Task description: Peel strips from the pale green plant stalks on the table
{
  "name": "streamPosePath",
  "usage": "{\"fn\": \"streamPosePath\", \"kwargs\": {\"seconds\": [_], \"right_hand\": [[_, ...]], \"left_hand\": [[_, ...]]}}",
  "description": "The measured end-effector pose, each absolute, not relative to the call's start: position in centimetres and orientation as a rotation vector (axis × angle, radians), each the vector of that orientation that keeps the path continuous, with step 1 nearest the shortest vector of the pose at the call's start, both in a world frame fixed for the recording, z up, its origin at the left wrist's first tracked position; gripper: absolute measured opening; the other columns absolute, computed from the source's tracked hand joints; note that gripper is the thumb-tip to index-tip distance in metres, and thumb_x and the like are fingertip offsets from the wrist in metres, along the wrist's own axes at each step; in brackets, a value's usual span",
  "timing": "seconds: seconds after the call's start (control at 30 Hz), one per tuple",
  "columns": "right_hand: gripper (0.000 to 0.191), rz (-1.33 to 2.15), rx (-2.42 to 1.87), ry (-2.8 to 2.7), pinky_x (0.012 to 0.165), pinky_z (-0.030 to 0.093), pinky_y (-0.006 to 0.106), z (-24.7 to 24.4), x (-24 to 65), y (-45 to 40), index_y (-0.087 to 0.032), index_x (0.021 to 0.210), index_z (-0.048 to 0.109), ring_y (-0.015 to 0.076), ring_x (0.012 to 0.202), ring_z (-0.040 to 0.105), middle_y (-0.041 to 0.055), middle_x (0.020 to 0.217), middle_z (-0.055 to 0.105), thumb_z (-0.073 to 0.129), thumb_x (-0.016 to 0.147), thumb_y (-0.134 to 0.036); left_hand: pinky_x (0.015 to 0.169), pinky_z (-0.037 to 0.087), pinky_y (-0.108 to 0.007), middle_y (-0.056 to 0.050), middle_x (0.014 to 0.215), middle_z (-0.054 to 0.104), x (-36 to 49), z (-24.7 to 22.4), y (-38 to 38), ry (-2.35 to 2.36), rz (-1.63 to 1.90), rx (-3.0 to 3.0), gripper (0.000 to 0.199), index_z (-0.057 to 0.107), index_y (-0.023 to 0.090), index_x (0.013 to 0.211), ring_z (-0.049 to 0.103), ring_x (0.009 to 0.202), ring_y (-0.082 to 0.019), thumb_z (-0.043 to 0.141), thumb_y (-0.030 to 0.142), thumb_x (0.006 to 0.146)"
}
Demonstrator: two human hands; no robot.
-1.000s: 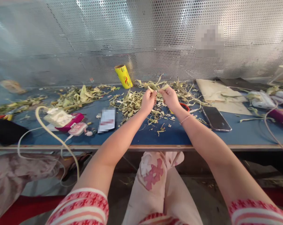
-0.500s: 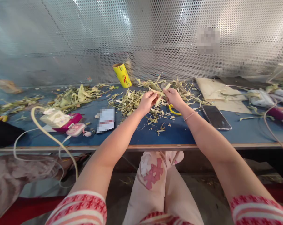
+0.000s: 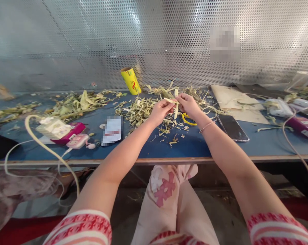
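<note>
My left hand (image 3: 163, 111) pinches a pale green dried leaf strip (image 3: 176, 110) over the blue table. My right hand (image 3: 187, 103) is closed on the same strip, the fingertips of both hands nearly meeting; one piece crosses another between them. Beneath and behind the hands spreads a heap of dried strips and small knotted pieces (image 3: 140, 110). Partly behind my right wrist lies a yellow ring-shaped item (image 3: 188, 119), perhaps scissor handles. Fingers cover part of the strip.
A yellow cardboard tube (image 3: 131, 81) leans near the perforated metal panel (image 3: 154, 41). Two phones (image 3: 233, 128) lie on the table (image 3: 154, 146), one on each side. Magenta power strips with cables (image 3: 72, 132), brown card sheets (image 3: 235, 98) and another leaf pile (image 3: 82, 102) flank the hands.
The pale strip between my hands has turned more upright, and a piece now lies across it. Both hands stay close together. The whole view has shifted slightly.
</note>
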State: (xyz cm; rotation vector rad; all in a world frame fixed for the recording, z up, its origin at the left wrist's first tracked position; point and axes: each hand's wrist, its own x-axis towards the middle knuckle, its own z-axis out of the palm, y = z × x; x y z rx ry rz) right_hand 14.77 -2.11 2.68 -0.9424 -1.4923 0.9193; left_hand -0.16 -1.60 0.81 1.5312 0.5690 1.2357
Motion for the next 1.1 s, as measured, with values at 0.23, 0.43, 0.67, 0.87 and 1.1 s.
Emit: {"fn": "streamPosePath", "kwargs": {"seconds": [0.23, 0.43, 0.67, 0.87, 1.1], "right_hand": [[0.035, 1.062, -0.922, -1.507, 0.036, 0.014, 0.020, 3.2, 15.0, -2.6, -0.019, 0.066, 0.050, 0.0033, 0.035, 0.022, -0.0100, 0.040, 0.033, 0.067, 0.075, -0.049], [0.031, 1.103, -0.964, -1.508, 0.035, 0.013, 0.019, 3.4, 15.3, -2.8, -0.017, 0.065, 0.053, 0.0031, 0.034, 0.023, -0.0100, 0.038, 0.033, 0.071, 0.073, -0.041], [0.025, 1.257, -0.960, -1.380, 0.035, 0.014, 0.017, 3.7, 15.6, -2.9, -0.015, 0.072, 0.055, 0.0020, 0.034, 0.022, -0.0090, 0.041, 0.038, 0.064, 0.082, -0.037], [0.027, 1.253, -0.880, -1.408, 0.035, 0.020, 0.016, 3.9, 16.2, -3.0, -0.015, 0.075, 0.058, 0.0016, 0.037, 0.030, -0.0063, 0.049, 0.047, 0.071, 0.076, -0.038], [0.023, 1.197, -0.831, -1.295, 0.037, 0.025, 0.017, 3.8, 16.2, -2.7, -0.016, 0.073, 0.056, 0.0026, 0.041, 0.038, -0.0047, 0.056, 0.053, 0.073, 0.073, -0.030]], "left_hand": [[0.061, 0.047, -0.024, -0.002, 0.076, 0.066, -0.9, 1.3, -1.9, 0.508, 1.127, 1.694, 0.022, 0.070, 0.020, 0.092, 0.054, 0.058, -0.006, 0.065, 0.036, 0.079], [0.072, 0.045, -0.027, -0.001, 0.071, 0.061, -2.1, 2.9, -1.7, 0.593, 1.063, 2.342, 0.014, 0.072, 0.021, 0.084, 0.055, 0.070, -0.011, 0.059, 0.024, 0.082], [0.069, 0.044, -0.028, -0.004, 0.086, 0.056, -2.4, 2.6, -1.3, 0.627, 1.025, 2.315, 0.021, 0.066, 0.018, 0.081, 0.053, 0.070, -0.011, 0.056, 0.036, 0.085], [0.067, 0.047, -0.028, 0.000, 0.069, 0.057, -2.3, 2.1, -1.0, 0.501, 1.077, 1.706, 0.026, 0.058, 0.017, 0.079, 0.057, 0.062, -0.011, 0.061, 0.043, 0.080], [0.076, 0.050, -0.029, -0.001, 0.071, 0.060, -1.7, 2.4, -1.7, 0.398, 1.015, 1.433, 0.021, 0.058, 0.014, 0.071, 0.061, 0.069, -0.010, 0.067, 0.032, 0.077]]}}
